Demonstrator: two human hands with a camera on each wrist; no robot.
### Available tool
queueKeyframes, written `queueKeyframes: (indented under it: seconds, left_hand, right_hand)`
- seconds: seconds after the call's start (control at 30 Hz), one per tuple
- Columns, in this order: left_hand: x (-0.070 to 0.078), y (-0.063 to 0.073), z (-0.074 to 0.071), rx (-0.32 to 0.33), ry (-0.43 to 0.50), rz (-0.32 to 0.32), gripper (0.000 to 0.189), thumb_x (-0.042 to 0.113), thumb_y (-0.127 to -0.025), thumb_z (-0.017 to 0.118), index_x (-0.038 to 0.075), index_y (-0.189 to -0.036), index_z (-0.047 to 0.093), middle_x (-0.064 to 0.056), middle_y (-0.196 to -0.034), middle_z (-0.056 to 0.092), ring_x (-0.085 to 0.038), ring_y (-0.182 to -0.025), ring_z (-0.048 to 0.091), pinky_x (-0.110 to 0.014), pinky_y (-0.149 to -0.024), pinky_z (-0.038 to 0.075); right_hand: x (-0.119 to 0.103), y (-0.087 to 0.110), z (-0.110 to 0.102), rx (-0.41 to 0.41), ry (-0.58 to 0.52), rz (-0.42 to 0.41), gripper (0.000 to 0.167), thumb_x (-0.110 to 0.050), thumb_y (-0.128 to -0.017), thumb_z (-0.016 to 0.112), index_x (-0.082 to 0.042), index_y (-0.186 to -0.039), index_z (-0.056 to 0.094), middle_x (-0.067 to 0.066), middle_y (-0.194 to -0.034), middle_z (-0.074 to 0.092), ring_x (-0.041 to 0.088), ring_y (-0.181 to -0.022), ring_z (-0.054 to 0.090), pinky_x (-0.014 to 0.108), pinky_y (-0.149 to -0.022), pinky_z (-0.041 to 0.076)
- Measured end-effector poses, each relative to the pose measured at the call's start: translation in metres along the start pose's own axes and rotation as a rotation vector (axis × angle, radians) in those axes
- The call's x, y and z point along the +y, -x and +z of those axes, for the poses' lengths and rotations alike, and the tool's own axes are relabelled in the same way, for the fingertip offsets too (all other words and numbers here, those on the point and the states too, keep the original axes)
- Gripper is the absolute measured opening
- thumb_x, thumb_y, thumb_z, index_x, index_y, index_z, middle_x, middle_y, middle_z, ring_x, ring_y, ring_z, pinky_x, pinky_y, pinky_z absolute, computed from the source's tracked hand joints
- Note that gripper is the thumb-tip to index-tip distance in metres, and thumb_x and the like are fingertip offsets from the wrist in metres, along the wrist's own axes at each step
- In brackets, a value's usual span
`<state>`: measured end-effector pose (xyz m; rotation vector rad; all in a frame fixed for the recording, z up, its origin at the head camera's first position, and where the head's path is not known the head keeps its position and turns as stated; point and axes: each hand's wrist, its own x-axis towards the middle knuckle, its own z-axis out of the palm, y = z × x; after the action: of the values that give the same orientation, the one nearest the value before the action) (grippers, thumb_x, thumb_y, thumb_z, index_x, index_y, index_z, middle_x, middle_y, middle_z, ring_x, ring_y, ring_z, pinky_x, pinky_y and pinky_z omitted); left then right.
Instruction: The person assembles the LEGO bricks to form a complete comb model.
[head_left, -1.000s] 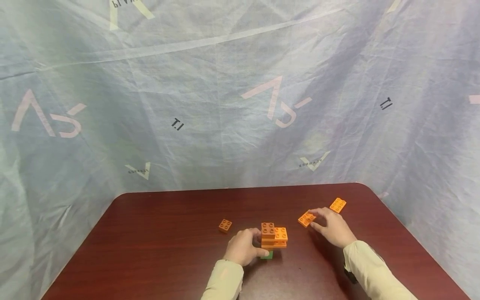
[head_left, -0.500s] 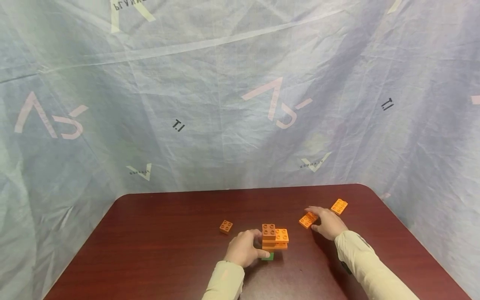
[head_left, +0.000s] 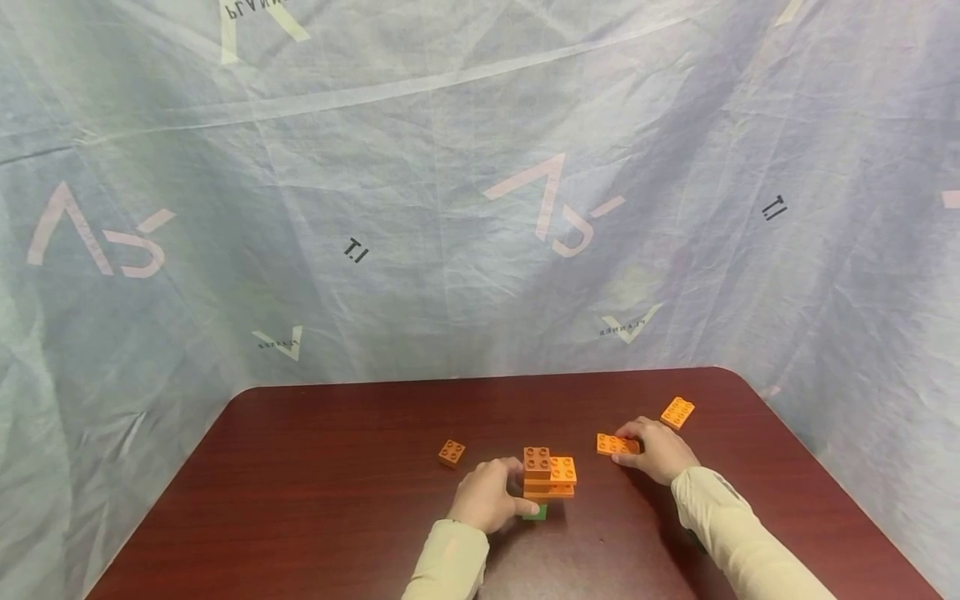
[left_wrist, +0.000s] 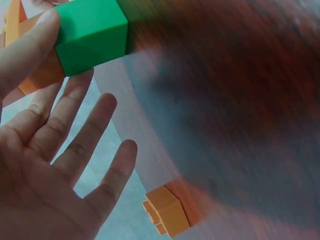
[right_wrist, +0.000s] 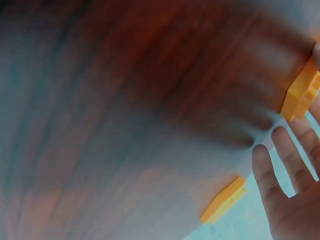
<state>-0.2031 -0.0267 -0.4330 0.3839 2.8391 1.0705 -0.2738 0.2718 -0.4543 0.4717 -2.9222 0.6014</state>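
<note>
My left hand [head_left: 483, 496] grips a small stack of toy building bricks near the middle of the table. The stack has a green brick [left_wrist: 92, 37] at the bottom, orange bricks [head_left: 562, 469] jutting out to the right, and a brown brick [head_left: 537, 463] on top. In the left wrist view the thumb and fingers pinch it around the green and brown bricks, the other fingers spread. My right hand [head_left: 660, 452] pinches a flat orange brick [head_left: 609, 445] by its right end between thumb and fingers. The right wrist view shows that orange brick [right_wrist: 300, 92] low over the wood.
Beyond the right hand, another flat orange brick [head_left: 677, 412] lies toward the back right corner. A loose brown brick [head_left: 452, 452] sits behind and left of the stack. A printed cloth backdrop [head_left: 442, 208] hangs behind the dark red table [head_left: 300, 492].
The right hand first reached over the orange brick, then drew back and pinched its right end. The brick has turned to lie nearly left to right. The left hand and stack have stayed put.
</note>
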Motion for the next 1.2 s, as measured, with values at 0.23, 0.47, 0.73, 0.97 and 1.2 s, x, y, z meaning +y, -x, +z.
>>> queueKeyframes:
  seconds: [0.23,0.47,0.73,0.97,1.2]
  left_hand:
    - [-0.001,-0.001,0.0,-0.005,-0.019,-0.005,0.035,0.026,-0.076,0.091,0.013,-0.103,0.072,0.005,-0.09,0.07,-0.017,-0.082,0.065,-0.045,-0.078,0.051]
    - [-0.001,-0.002,0.002,-0.001,-0.006,-0.012,0.039,0.025,-0.076,0.091,0.012,-0.106,0.072,0.004,-0.091,0.07,-0.018,-0.082,0.065,-0.046,-0.079,0.052]
    - [0.0,-0.003,0.001,-0.015,-0.003,-0.013,0.037,0.025,-0.076,0.091,0.012,-0.105,0.072,0.004,-0.089,0.07,-0.017,-0.08,0.065,-0.046,-0.076,0.052]
    - [0.0,-0.003,0.0,-0.028,0.012,-0.007,0.034,0.022,-0.077,0.091,0.012,-0.103,0.072,0.005,-0.086,0.07,-0.015,-0.077,0.065,-0.044,-0.075,0.053]
    - [0.0,-0.002,0.0,-0.028,0.017,0.003,0.033,0.021,-0.077,0.091,0.012,-0.103,0.072,0.006,-0.085,0.07,-0.014,-0.077,0.065,-0.045,-0.076,0.053]
  right_hand:
    - [-0.015,0.001,-0.003,0.04,-0.039,-0.043,0.035,-0.022,-0.083,0.085,-0.004,-0.111,0.074,0.008,-0.102,0.07,0.029,-0.091,0.068,0.052,-0.082,0.055]
    - [-0.046,0.003,-0.024,0.13,-0.148,-0.15,0.036,-0.023,-0.088,0.082,-0.008,-0.119,0.073,0.0,-0.106,0.068,0.023,-0.097,0.066,0.048,-0.085,0.053]
    - [-0.088,0.012,-0.052,0.099,-0.292,-0.265,0.039,-0.033,-0.093,0.076,-0.016,-0.127,0.071,-0.011,-0.11,0.068,0.013,-0.101,0.064,0.046,-0.087,0.053]
    - [-0.11,0.016,-0.057,0.04,-0.311,-0.435,0.041,-0.031,-0.095,0.074,-0.017,-0.133,0.068,-0.012,-0.111,0.067,0.008,-0.099,0.062,0.037,-0.083,0.053]
    - [-0.121,0.017,-0.054,-0.056,-0.281,-0.492,0.041,-0.034,-0.097,0.071,-0.011,-0.13,0.07,-0.009,-0.109,0.067,0.007,-0.095,0.06,0.032,-0.079,0.052]
